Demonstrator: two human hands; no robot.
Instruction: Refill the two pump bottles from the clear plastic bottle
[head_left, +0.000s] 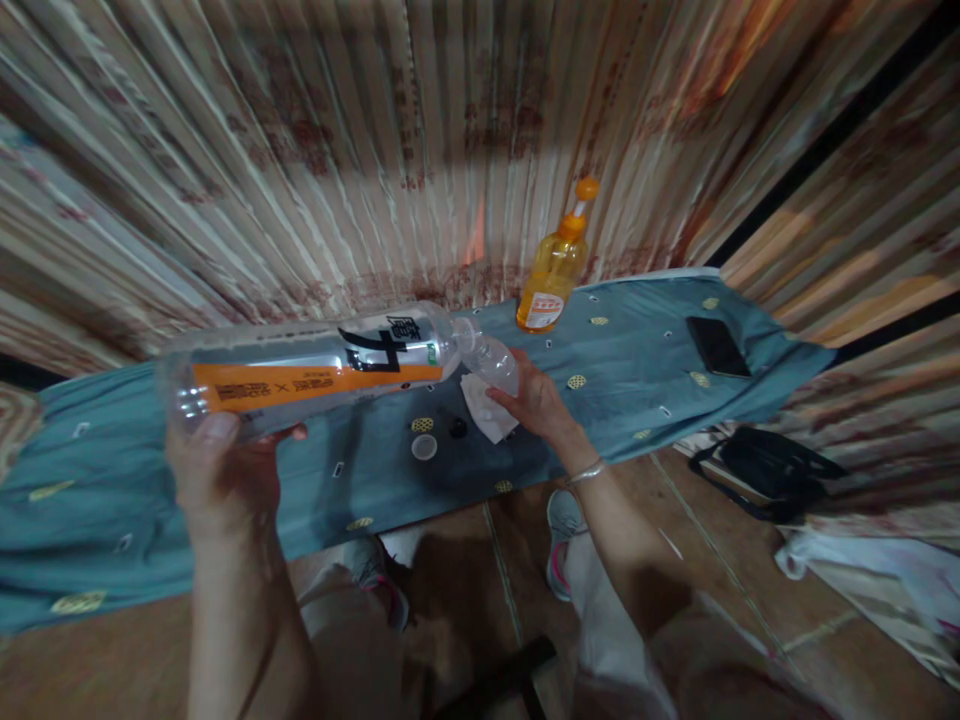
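A large clear plastic bottle [315, 370] with an orange-and-black label lies nearly level in the air. My left hand [229, 465] is wrapped round its base end, and its neck points right. At the neck, my right hand [536, 395] grips a small clear plastic container [495, 364], whose opening meets the bottle's mouth or nearly so; I cannot tell if they touch. Beneath it a crumpled white tissue [487, 410] rests on the cloth. A round translucent cap [424, 447] and a small black cap [458, 428] lie nearby. Whether liquid is flowing cannot be made out.
An amber pump bottle [553, 275] stands at the back of the table, which a teal patterned cloth [600, 400] covers. At the right lies a black phone [718, 346]. Pleated curtains [360, 150] hang close behind. A dark bag [772, 470] sits lower right.
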